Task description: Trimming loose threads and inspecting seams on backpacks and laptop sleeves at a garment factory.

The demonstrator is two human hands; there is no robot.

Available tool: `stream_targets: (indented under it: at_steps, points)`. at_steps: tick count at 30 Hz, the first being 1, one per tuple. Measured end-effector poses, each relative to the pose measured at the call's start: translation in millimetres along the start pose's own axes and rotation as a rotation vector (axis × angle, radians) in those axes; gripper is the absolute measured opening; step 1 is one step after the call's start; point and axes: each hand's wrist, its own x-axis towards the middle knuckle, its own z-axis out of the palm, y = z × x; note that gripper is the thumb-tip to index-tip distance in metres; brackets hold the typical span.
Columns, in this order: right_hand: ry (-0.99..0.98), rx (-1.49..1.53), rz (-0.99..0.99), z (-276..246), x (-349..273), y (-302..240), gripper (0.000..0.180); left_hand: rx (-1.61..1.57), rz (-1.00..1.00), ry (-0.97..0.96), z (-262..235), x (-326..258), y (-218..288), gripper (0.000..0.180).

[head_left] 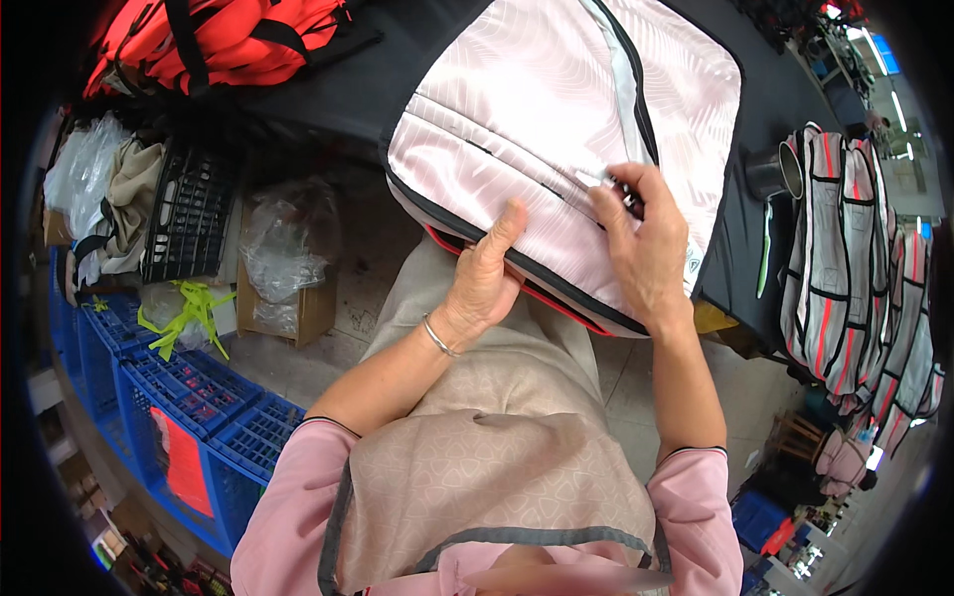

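A pale pink bag panel (517,119) with a leaf-like print and black piping lies tilted over the table's near edge and toward my lap. Across it run a slanted pocket seam and, farther up, a curved black-edged opening with a grey lining. My left hand (482,278) grips the bag's near edge, thumb on top and the other fingers hidden underneath. Above the pocket seam, my right hand (643,238) is closed round a small dark tool (628,198), mostly covered by the fingers; its kind I cannot make out.
Bright red bags (238,45) sit at the far left of the dark table (348,89). Grey bags with red stripes (840,258) stand at the right, beside a metal cup (790,169) and a thin green-and-white tool (765,248). Blue crates (189,387) and a cardboard box (288,308) are left.
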Motion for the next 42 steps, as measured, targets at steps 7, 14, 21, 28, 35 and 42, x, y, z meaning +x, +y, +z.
stream_targets:
  at_steps: [7, 14, 21, 28, 35, 42]
  points:
    - [0.021, -0.262, -0.36, 1, -13, 11, 0.024, 0.002, -0.012, 0.004, 0, 0, 0, 0.062]
    - [-0.055, 0.169, -0.005, 3, -7, 30, 0.017, -0.035, 0.009, 0.031, 0, -2, -6, 0.059]
    - [-0.06, 0.601, 0.261, 25, -4, 52, 0.017, 0.144, 0.061, 0.187, 7, -6, -46, 0.046]
    - [0.02, 0.49, 0.287, -13, -17, 33, 0.019, 0.008, -0.116, 0.098, 1, 2, -29, 0.043]
    - [0.144, -0.13, -0.193, -22, -48, 26, 0.024, 0.005, -0.112, -0.056, 3, 2, -28, 0.041]
    - [0.188, -0.314, -0.365, -16, -45, 33, 0.024, -0.065, -0.144, -0.048, 3, 2, -27, 0.039]
